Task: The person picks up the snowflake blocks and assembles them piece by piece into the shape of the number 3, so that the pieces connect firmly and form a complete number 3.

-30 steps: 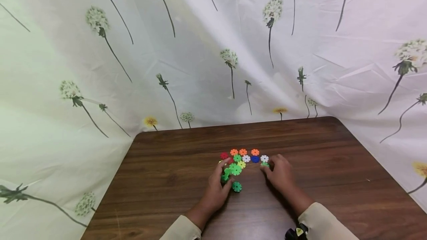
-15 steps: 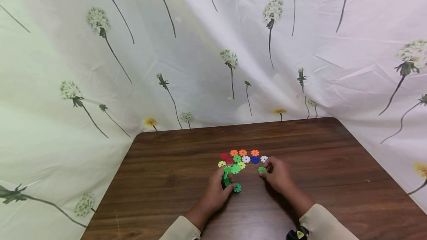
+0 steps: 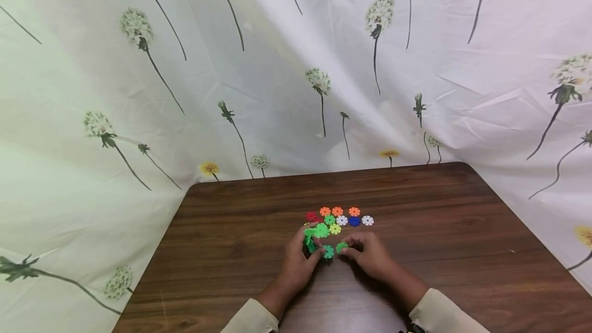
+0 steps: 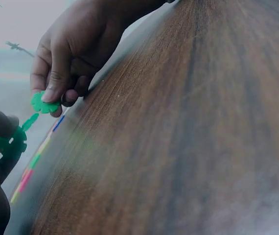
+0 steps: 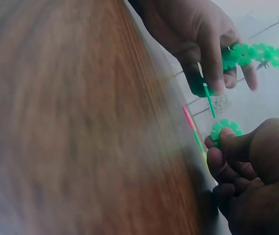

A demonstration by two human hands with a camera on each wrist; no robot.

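Leftward since the last frame comes my right hand (image 3: 371,257), thumb and fingertips pinching a green disc (image 3: 341,247), just short of the green chain (image 5: 240,56). My left hand (image 3: 297,261) clamps that chain, a C opening rightward, part hidden by fingers. Coloured discs (image 3: 341,221) lie beyond.

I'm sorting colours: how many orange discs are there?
3 orange discs: two side by side at the back, one to their right behind the blue disc. The left hand could hide more.
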